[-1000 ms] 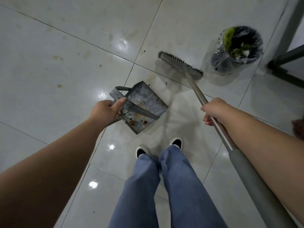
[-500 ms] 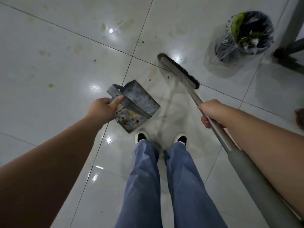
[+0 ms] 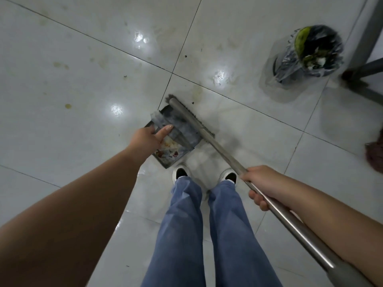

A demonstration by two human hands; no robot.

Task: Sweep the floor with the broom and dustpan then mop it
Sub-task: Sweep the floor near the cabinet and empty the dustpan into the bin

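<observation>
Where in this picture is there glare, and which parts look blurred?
Head view: bright glare spots lie on the glossy floor tiles; the dustpan in the left hand is motion-blurred; the trash bag is slightly soft; wide-angle bending shows at the edges.

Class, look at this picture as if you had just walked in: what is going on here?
A person stands on a glossy white tiled floor, sweeping. The left hand holds a grey metal dustpan that already has litter inside. The right hand grips the steel handle of a grey push broom, whose head sits at the dustpan's mouth. A bin lined with a plastic bag stands nearby with rubbish in it, and stains remain on the tiles.
</observation>
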